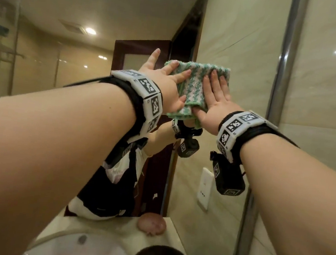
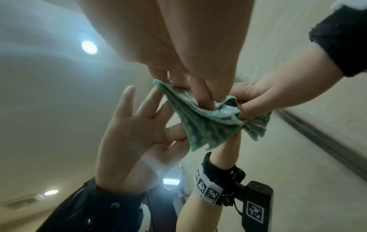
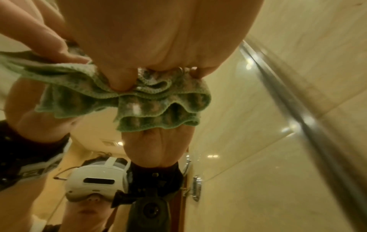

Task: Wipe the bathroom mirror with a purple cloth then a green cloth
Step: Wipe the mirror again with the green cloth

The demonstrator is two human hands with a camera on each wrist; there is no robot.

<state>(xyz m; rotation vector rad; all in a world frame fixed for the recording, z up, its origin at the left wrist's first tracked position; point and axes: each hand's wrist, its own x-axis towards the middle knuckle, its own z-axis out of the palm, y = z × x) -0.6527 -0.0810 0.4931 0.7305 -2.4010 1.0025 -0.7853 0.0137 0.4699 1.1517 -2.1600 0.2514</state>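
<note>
cloths: one, green cloth (image 1: 190, 88), green-and-white weave, folded in layers
hands: two, both raised on outstretched arms
mirror (image 1: 46, 50): one, metal frame (image 1: 281, 77) down right edge and along bottom edge
cloth place: flat against mirror glass, near right edge, about mid-height; bottom hem hanging free below the palms
left hand (image 1: 163, 83): fingers spread and fairly straight, laid over left part of cloth; little-finger side off the cloth on bare glass; thumb at lower left hem
left hand grip: pressing, not wrapped round cloth
right hand (image 1: 216, 99): palm flat, fingers straight and close together, pointing up over right part of cloth; thumb (image 3: 119, 81) pressing into bunched folds at lower hem
right hand grip: flat press, no closed grasp seen
wrists: two marker bands, one per wrist; black camera block hanging under each
sink (image 1: 78, 247): one, white, below bottom edge of mirror
wall switch plate (image 1: 205, 188): one, white, seen in the glass near bottom right corner
purple cloth: cannot tell where
</note>
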